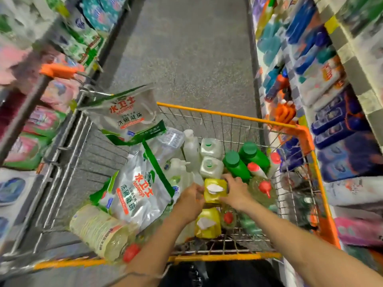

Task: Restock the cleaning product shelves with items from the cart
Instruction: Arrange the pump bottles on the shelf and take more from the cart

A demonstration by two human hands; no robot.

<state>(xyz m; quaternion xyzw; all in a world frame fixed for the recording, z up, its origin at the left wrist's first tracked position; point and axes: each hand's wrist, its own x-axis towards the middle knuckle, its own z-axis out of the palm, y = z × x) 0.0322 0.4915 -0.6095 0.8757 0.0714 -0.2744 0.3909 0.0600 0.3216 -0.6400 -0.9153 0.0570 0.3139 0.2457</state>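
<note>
Both my hands are down in the orange-rimmed wire cart (228,114). My left hand (191,198) and my right hand (236,191) grip a yellow pack with a white top flap (214,191) from either side. A second yellow pack (208,223) lies just in front of it. Around them are green-capped bottles (236,165), white jugs (211,158), white pump bottles (190,146), red-capped bottles (256,168) and two silver-and-green detergent bags (136,191). The cleaning product shelves (323,83) run along the right.
A pale yellow bottle with a red cap (99,230) lies at the cart's near left. Shelves of soft packs (41,121) line the left side. The grey aisle floor (182,48) stretches ahead between the two shelf rows. An orange handle (60,70) juts out at left.
</note>
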